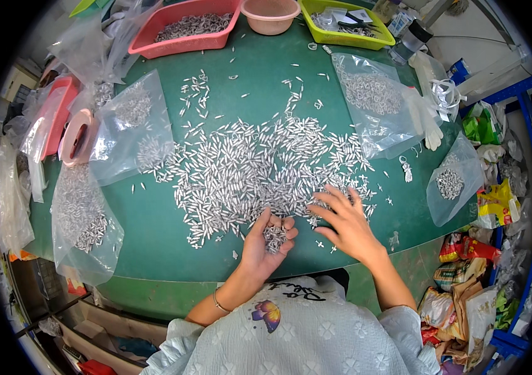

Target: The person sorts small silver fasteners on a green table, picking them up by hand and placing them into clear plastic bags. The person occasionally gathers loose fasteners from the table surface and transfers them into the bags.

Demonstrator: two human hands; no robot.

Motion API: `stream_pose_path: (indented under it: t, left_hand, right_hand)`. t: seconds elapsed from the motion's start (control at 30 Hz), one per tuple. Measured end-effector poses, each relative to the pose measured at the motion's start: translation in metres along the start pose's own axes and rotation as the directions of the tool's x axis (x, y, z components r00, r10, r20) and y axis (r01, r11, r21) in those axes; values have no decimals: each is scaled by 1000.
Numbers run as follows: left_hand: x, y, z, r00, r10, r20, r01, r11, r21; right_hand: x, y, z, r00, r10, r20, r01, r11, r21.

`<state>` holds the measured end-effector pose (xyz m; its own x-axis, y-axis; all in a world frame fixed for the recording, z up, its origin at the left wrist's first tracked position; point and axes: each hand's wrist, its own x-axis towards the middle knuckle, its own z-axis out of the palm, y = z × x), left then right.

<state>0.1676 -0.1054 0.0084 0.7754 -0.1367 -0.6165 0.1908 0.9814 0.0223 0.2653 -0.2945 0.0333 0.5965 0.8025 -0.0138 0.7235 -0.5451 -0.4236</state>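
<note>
Cupped near the table's front edge, my left hand [265,242] holds a handful of small silver metal pieces [275,239] in its curled fingers. My right hand [346,224] reaches over the right front side of a wide pile of small silver pointed pieces [235,172]. Its fingers are spread, with the tips at the pile's edge; nothing shows gripped in them. A few small cross-shaped pieces [389,200] lie beside the pile, to the right of that hand. The exact shape of the pieces in my left palm is too small to tell.
On the green table [153,250] lie clear bags of metal pieces, at left [135,125] and right [375,100]. Along the back stand a red tray [144,45], a pink bowl [270,25] and a yellow-green tray [347,39]. White gloves [431,134] rest at right, near a blue rack [531,125].
</note>
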Motion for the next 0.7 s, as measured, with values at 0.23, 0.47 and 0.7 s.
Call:
stream_pose_path:
  t: [0.23,0.47,0.7]
  left_hand:
    - [1,-3,-2,999,-27,37,27,1000,12]
    - [-2,-4,-3,998,-43,50,42,999,23]
    - [0,-5,-5,996,-61,61,60,998,16]
  right_hand:
    - [6,20,0,935,120,-333,-101,992,75]
    - [26,29,12,922,90,-377,-160,974,-159]
    - [29,33,9,836,213,-506,-232,972,25]
